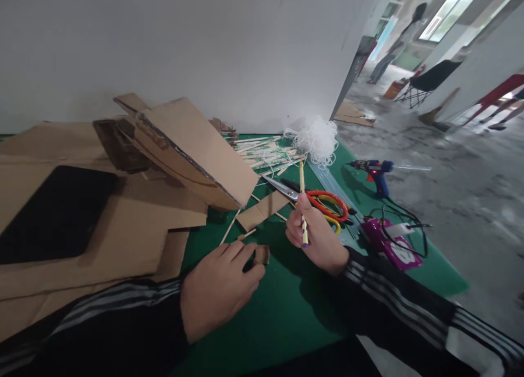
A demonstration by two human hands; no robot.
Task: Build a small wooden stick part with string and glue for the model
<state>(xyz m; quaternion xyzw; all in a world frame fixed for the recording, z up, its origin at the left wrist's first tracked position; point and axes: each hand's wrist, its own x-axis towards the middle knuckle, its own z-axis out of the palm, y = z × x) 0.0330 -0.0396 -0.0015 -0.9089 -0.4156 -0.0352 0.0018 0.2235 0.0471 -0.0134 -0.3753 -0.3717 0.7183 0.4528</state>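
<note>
My left hand (223, 281) rests low over the green table (262, 322), its fingers closed around a small folded cardboard piece (262, 254). A short thin stick (248, 234) shows by its fingertips. My right hand (313, 232) is raised a little and grips a yellow patterned pencil (302, 180), held nearly upright. Behind the left hand lies a flat cardboard strip (262, 209) across thin sticks. Scissors with orange handles (331, 199) lie just behind the right hand.
A cardboard structure (200, 148) leans at the back left, near a black flat object (61, 213) on cardboard sheets. Sticks (266, 153) and tangled white string (317, 139) lie at the back. A blue glue gun (379, 175) and purple device (391, 243) are at the right.
</note>
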